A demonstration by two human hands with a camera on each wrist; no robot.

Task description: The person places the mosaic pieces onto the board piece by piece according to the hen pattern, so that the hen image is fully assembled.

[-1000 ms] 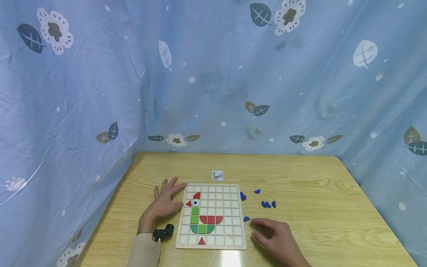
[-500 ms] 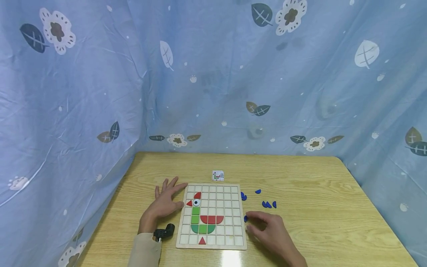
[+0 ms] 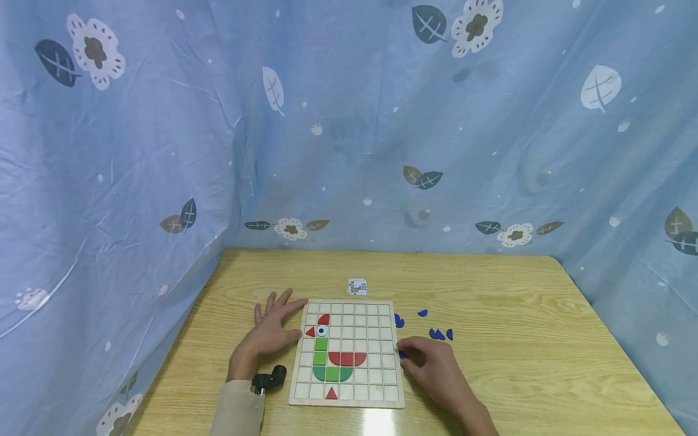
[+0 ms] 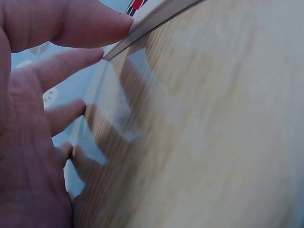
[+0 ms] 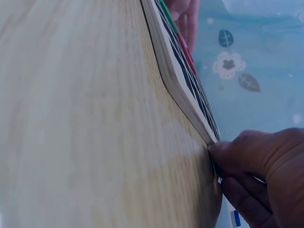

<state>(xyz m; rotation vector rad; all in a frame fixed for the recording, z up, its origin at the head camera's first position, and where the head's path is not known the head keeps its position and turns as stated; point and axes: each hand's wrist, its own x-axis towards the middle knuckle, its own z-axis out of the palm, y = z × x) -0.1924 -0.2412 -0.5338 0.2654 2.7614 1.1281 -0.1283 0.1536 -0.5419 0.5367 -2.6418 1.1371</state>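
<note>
A square wooden grid board (image 3: 382, 375) lies on the table, with red, green and white tiles (image 3: 320, 344) set in its cells like a bird. My left hand (image 3: 269, 332) is spread at the board's left side; in the left wrist view its thumb (image 4: 97, 26) meets the board's edge. Just off the right edge, my right hand (image 3: 433, 363) pinches a blue half-round tile (image 3: 402, 354) between thumb and index finger. The right wrist view shows those fingertips right at the board's rim, and they hide the tile there.
Several more blue tiles (image 3: 437, 333) lie to the right of the board, some close to its upper right edge (image 3: 398, 321). Behind the board lies a small picture card (image 3: 357, 287). A blue patterned curtain (image 3: 349, 151) hangs round the wooden table (image 3: 518, 339).
My right hand has moved left and slightly forward to the blue tile beside the board and closed its fingertips on it. My left hand has stayed at the board's left side.
</note>
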